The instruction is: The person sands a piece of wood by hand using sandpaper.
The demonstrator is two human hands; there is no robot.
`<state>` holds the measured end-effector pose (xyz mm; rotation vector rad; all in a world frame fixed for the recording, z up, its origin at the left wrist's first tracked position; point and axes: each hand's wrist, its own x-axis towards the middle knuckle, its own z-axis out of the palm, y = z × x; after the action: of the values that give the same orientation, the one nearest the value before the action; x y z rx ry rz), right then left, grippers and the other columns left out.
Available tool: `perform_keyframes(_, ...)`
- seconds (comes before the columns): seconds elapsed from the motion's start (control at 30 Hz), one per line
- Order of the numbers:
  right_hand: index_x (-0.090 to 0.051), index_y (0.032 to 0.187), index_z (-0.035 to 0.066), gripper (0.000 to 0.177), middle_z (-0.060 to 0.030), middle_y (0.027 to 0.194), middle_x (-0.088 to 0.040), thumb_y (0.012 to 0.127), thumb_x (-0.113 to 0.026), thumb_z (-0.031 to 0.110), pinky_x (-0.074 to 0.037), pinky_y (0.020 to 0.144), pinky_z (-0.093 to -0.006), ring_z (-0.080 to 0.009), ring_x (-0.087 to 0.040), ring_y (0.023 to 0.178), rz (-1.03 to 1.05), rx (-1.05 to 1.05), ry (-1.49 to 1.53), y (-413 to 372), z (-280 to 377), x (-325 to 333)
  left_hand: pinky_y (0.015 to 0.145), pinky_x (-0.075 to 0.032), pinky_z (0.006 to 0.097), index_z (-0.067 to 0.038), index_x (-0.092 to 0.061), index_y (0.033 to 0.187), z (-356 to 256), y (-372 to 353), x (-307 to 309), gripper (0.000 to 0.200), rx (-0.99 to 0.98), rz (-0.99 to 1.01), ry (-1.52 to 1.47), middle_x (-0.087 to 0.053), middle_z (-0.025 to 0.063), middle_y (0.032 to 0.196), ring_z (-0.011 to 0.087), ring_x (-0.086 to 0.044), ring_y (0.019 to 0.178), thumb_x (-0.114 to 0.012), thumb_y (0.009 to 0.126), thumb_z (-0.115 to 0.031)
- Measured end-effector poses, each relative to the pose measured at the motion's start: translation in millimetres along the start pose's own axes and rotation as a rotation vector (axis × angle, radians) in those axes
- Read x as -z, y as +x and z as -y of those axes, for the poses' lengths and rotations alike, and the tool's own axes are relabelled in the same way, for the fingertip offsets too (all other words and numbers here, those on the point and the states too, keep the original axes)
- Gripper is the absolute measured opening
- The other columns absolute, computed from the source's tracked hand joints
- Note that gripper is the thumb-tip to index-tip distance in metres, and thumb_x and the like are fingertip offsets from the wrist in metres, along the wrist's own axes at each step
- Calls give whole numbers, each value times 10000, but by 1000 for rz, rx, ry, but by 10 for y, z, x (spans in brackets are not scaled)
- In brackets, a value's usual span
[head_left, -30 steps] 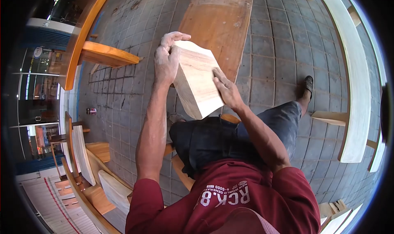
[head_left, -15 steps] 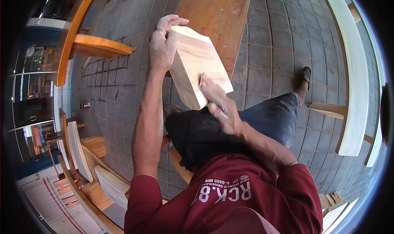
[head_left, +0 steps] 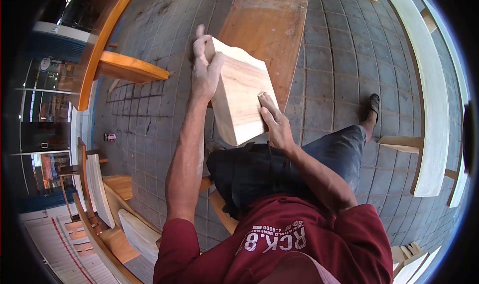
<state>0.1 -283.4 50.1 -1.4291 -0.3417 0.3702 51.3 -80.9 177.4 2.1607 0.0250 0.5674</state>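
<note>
A thick pale wooden block (head_left: 244, 84) with a wavy far edge is tilted up above my lap, near the end of a brown wooden bench (head_left: 269, 29). My left hand (head_left: 205, 67), dusty with pale powder, grips the block's upper left edge, thumb on the near face and fingers mostly hidden behind. My right hand (head_left: 277, 124) is closed near the block's right edge. Its fingertips press a small, thin, tan piece (head_left: 261, 95), seemingly sandpaper, against the face; most of it is hidden under the fingers.
Pale unfinished wooden beams (head_left: 431, 109) run along the right side. An orange-brown wooden frame (head_left: 132, 67) stands at the left, with several chair-like wooden parts (head_left: 119, 187) at the lower left. A small can (head_left: 109, 137) lies on the tiled floor (head_left: 144, 114).
My right hand has slid across the block's face toward its right edge. The block and my left hand have shifted slightly right and lower in view, and the block's face is turned somewhat.
</note>
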Motion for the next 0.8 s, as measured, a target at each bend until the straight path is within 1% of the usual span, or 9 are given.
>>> perform_keyframes(0.07,-482,1427,-13,481,-212,1556,-366,1033,-480,264,-202,1204,-383,-308,-270,1486,107,48,121,81,98,-53,1187,-242,406,9,-231,1459,-33,-32,-16,626,246,-53,-60,-258,195,1600,289,-234,1489,-496,900,-92)
perform_keyframes(0.13,-499,1419,4,487,-204,1547,-386,1030,-499,297,-214,1200,-392,-316,-311,1466,206,289,10,190,508,-162,1155,-286,391,-8,-162,1465,48,-40,-34,686,233,-23,-84,-380,213,1515,276,-375,1389,-534,907,-155)
perform_keyframes(0.23,-546,1375,6,483,-194,1493,-469,1025,-499,335,-262,1176,-360,-295,-391,1422,109,169,109,781,370,-221,1111,-332,383,-28,-140,1462,38,-32,4,677,177,13,-157,-507,185,1382,260,-484,1249,-532,922,-144)
perform_keyframes(0.33,-548,1363,-5,516,-179,1475,-496,1021,-487,376,-274,1174,-355,-299,-409,1414,-56,-1,-36,1315,-370,-22,1095,-346,379,-29,-151,1457,57,-41,33,652,190,20,-87,-505,178,1369,251,-483,1238,-520,927,-119)
perform_keyframes(0.43,-524,1380,-19,527,-187,1493,-471,1026,-478,369,-274,1176,-366,-306,-383,1431,-31,-51,-182,1289,17,-86,1088,-351,383,-27,-153,1460,-10,21,-1,648,163,30,-95,-497,186,1362,252,-486,1229,-508,923,-103)
perform_keyframes(0.53,-506,1395,-33,484,-181,1505,-457,1037,-466,290,-222,1189,-340,-266,-336,1458,135,311,210,1114,718,-299,1100,-343,393,-20,-154,1461,-133,9,-62,635,174,73,-119,-486,193,1372,266,-480,1247,-483,926,-113)
perform_keyframes(0.6,-516,1390,-30,467,-171,1502,-462,1037,-462,273,-208,1191,-334,-254,-336,1455,202,318,273,1246,650,-281,1111,-333,392,-19,-152,1461,-290,28,-59,625,224,70,-76,-482,191,1379,272,-470,1262,-466,930,-115)
perform_keyframes(0.67,-539,1375,-21,448,-158,1484,-487,1035,-453,258,-213,1189,-328,-241,-342,1449,207,333,324,1397,604,-234,1116,-326,405,-17,-141,1463,26,47,-41,619,72,78,-33,-451,215,1400,306,-467,1267,-446,933,-113)
perform_keyframes(0.8,-581,1342,-1,450,-142,1379,-579,1030,-468,302,-344,1091,-308,-230,-505,1292,202,240,165,1612,624,-222,1100,-347,425,-16,-122,1463,51,77,-42,630,4,58,64,-405,251,1422,340,-463,1265,-438,925,-101)
